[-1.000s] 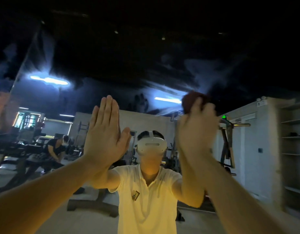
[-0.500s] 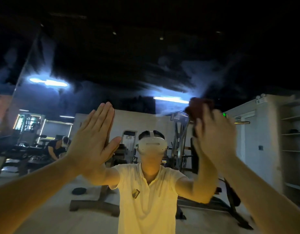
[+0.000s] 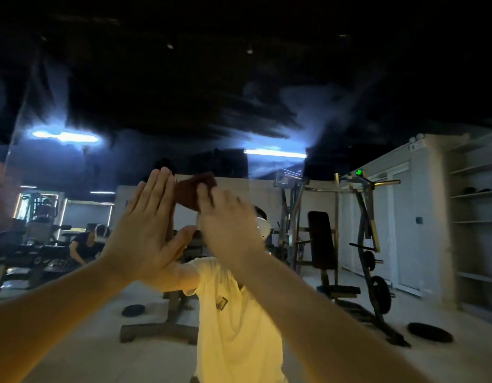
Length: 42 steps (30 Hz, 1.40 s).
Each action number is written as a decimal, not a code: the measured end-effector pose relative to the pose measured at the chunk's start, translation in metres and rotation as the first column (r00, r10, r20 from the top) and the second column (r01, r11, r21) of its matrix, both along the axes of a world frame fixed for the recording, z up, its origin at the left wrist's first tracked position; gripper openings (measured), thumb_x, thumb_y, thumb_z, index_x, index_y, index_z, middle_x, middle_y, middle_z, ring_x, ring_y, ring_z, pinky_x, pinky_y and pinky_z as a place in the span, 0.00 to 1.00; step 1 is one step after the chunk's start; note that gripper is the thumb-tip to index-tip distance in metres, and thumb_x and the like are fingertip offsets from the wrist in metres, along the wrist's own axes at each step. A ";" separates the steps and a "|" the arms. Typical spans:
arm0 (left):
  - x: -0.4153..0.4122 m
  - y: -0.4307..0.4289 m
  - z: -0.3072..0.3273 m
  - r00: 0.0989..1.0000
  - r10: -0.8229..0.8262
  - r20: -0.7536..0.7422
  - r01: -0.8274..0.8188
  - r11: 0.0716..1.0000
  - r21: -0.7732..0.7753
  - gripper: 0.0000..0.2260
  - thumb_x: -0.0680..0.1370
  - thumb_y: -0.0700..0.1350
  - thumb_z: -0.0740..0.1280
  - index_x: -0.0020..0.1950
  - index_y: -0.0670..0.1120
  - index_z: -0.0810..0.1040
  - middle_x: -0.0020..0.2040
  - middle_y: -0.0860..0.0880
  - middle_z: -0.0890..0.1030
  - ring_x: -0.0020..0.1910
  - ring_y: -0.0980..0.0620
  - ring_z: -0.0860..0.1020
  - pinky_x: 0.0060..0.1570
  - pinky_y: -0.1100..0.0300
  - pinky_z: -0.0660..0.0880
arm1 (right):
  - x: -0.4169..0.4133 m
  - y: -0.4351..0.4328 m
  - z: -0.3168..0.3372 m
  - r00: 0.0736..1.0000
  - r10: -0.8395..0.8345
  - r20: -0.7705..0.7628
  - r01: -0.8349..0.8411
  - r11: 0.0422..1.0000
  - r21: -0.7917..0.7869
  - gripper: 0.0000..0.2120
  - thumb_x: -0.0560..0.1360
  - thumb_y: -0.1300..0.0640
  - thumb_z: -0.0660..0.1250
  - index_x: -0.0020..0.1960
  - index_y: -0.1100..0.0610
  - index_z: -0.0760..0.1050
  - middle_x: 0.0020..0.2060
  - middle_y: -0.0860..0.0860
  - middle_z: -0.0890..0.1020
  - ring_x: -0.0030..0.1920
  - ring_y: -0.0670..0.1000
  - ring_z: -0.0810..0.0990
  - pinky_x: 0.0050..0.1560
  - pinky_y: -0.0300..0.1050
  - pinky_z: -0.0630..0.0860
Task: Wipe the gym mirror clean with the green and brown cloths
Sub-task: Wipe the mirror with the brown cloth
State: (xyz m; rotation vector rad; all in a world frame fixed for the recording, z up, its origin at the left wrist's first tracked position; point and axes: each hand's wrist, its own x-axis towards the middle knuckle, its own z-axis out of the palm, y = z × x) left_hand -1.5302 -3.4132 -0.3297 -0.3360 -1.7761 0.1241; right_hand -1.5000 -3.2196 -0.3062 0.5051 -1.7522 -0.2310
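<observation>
- The right hand (image 3: pixel 228 225) grasps the brown cloth (image 3: pixel 193 193) against the mirror (image 3: pixel 308 106), just beside the left hand (image 3: pixel 146 225), whose grip is released, lying flat on it
- Risk: that bare left hand may print fresh smears; the green cloth is unseen

Two bluish tube lights (image 3: pixel 275 153) are glowing under a black ceiling (image 3: pixel 184 78). At right, a plate-loaded weight machine (image 3: pixel 362 233) is standing on the pale floor (image 3: pixel 81 346) near white shelving (image 3: pixel 477 194); a black weight plate (image 3: pixel 430 331) is lying nearby.
</observation>
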 end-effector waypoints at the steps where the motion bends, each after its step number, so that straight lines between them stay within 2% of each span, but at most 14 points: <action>1: 0.000 0.000 0.000 1.000 0.016 -0.005 -0.016 1.000 0.000 0.40 0.83 0.67 0.47 0.84 0.39 0.45 0.85 0.40 0.45 0.84 0.44 0.44 0.81 0.40 0.52 | -0.001 0.026 0.001 0.999 -0.039 -0.022 0.038 0.999 -0.015 0.29 0.80 0.50 0.67 0.76 0.58 0.62 0.59 0.57 0.77 0.55 0.55 0.79 0.56 0.52 0.77; 3: 0.000 0.001 0.000 0.999 0.043 -0.008 -0.043 0.999 0.003 0.41 0.83 0.67 0.47 0.84 0.39 0.43 0.85 0.41 0.42 0.84 0.44 0.42 0.81 0.40 0.51 | -0.004 0.093 0.009 0.989 -0.127 -0.075 0.113 0.979 -0.167 0.25 0.77 0.51 0.70 0.71 0.57 0.67 0.52 0.55 0.78 0.48 0.54 0.79 0.52 0.52 0.76; 7: -0.001 0.006 -0.003 0.998 0.067 -0.001 -0.067 0.997 0.026 0.43 0.82 0.70 0.46 0.84 0.39 0.41 0.84 0.41 0.41 0.84 0.44 0.41 0.82 0.42 0.48 | -0.006 0.194 0.020 0.965 -0.259 -0.047 0.195 0.824 -0.531 0.22 0.82 0.50 0.58 0.71 0.61 0.71 0.48 0.60 0.79 0.40 0.56 0.77 0.46 0.52 0.73; 11: 0.000 0.018 -0.005 0.997 0.077 0.024 -0.079 0.994 0.080 0.48 0.79 0.74 0.45 0.83 0.38 0.40 0.84 0.40 0.39 0.83 0.43 0.39 0.82 0.42 0.46 | -0.004 0.145 0.030 0.992 -0.128 0.009 0.095 0.687 -0.720 0.26 0.85 0.49 0.55 0.78 0.63 0.64 0.57 0.63 0.79 0.47 0.56 0.79 0.47 0.50 0.75; 13: -0.001 0.018 -0.005 0.998 0.063 0.025 -0.065 0.994 0.083 0.48 0.79 0.74 0.45 0.83 0.38 0.40 0.84 0.40 0.39 0.83 0.43 0.39 0.82 0.42 0.45 | -0.002 0.093 0.032 0.994 -0.106 0.035 0.100 0.706 -0.701 0.32 0.83 0.48 0.58 0.81 0.62 0.56 0.65 0.62 0.75 0.57 0.58 0.80 0.56 0.51 0.77; 18: 0.002 0.000 0.000 0.997 -0.016 0.077 0.014 1.000 0.019 0.43 0.80 0.69 0.48 0.84 0.39 0.43 0.84 0.42 0.40 0.84 0.46 0.40 0.82 0.44 0.44 | 0.001 -0.002 -0.012 0.999 0.048 0.020 -0.038 0.934 -0.356 0.36 0.81 0.51 0.66 0.81 0.61 0.54 0.63 0.61 0.74 0.59 0.58 0.77 0.62 0.54 0.75; 21: 0.008 -0.004 0.000 0.976 -0.173 0.129 0.160 0.982 0.104 0.41 0.78 0.62 0.52 0.84 0.41 0.47 0.85 0.45 0.44 0.84 0.48 0.42 0.82 0.42 0.46 | 0.002 0.011 -0.064 0.991 0.095 0.097 -0.095 0.995 -0.004 0.30 0.80 0.54 0.66 0.79 0.60 0.62 0.59 0.61 0.76 0.57 0.60 0.78 0.60 0.57 0.77; 24: 0.013 0.007 -0.003 0.983 -0.120 0.137 0.099 0.983 0.156 0.41 0.79 0.64 0.51 0.85 0.42 0.46 0.85 0.46 0.43 0.83 0.50 0.40 0.82 0.42 0.46 | -0.003 0.070 -0.081 0.996 0.026 0.086 -0.042 0.982 0.186 0.32 0.76 0.52 0.70 0.77 0.55 0.64 0.59 0.59 0.75 0.59 0.61 0.76 0.61 0.60 0.74; 26: 0.016 0.022 -0.007 0.986 -0.057 0.155 0.024 0.978 0.208 0.44 0.79 0.69 0.48 0.85 0.41 0.43 0.85 0.44 0.42 0.83 0.48 0.40 0.82 0.44 0.44 | 0.000 0.115 -0.061 0.998 -0.065 0.002 0.065 0.994 0.086 0.35 0.70 0.49 0.77 0.73 0.53 0.68 0.58 0.59 0.73 0.58 0.60 0.74 0.59 0.60 0.74; 28: 0.020 0.034 -0.013 0.986 0.010 0.168 -0.048 0.973 0.224 0.48 0.77 0.73 0.47 0.84 0.40 0.43 0.85 0.42 0.42 0.83 0.45 0.41 0.81 0.45 0.45 | 0.010 0.156 -0.030 0.984 -0.147 -0.099 0.129 0.977 -0.168 0.31 0.69 0.52 0.78 0.69 0.54 0.73 0.56 0.60 0.73 0.56 0.61 0.73 0.56 0.58 0.74; 33: 0.040 0.042 -0.028 0.959 0.133 0.251 -0.174 0.973 0.152 0.50 0.74 0.74 0.44 0.84 0.39 0.43 0.84 0.40 0.42 0.83 0.42 0.42 0.82 0.44 0.49 | 0.005 0.192 0.020 0.995 -0.093 -0.038 0.061 0.862 -0.504 0.28 0.77 0.56 0.72 0.74 0.57 0.70 0.61 0.63 0.71 0.60 0.63 0.73 0.60 0.59 0.72; 35: 0.047 0.043 -0.032 0.952 0.152 0.267 -0.190 0.974 0.121 0.48 0.75 0.72 0.47 0.84 0.40 0.42 0.84 0.42 0.41 0.83 0.44 0.40 0.82 0.44 0.50 | -0.003 0.168 0.016 0.998 0.009 -0.065 -0.041 0.851 -0.523 0.29 0.76 0.58 0.71 0.75 0.58 0.69 0.61 0.63 0.71 0.59 0.63 0.73 0.60 0.59 0.74; 38: 0.050 0.038 -0.037 0.953 0.053 0.297 -0.108 0.980 0.170 0.43 0.79 0.57 0.64 0.85 0.42 0.45 0.85 0.44 0.43 0.83 0.48 0.41 0.82 0.44 0.53 | -0.006 0.109 -0.006 0.989 0.142 -0.049 -0.149 0.890 -0.430 0.32 0.76 0.56 0.69 0.78 0.57 0.64 0.63 0.61 0.70 0.61 0.61 0.72 0.63 0.57 0.71; 42: 0.056 0.012 -0.059 0.982 -0.014 0.187 -0.016 0.987 0.159 0.33 0.79 0.52 0.59 0.82 0.41 0.61 0.83 0.42 0.61 0.82 0.42 0.59 0.78 0.40 0.62 | -0.009 0.028 -0.073 0.954 0.300 0.031 -0.287 0.934 -0.213 0.32 0.76 0.59 0.66 0.79 0.57 0.62 0.60 0.59 0.73 0.59 0.58 0.75 0.61 0.55 0.73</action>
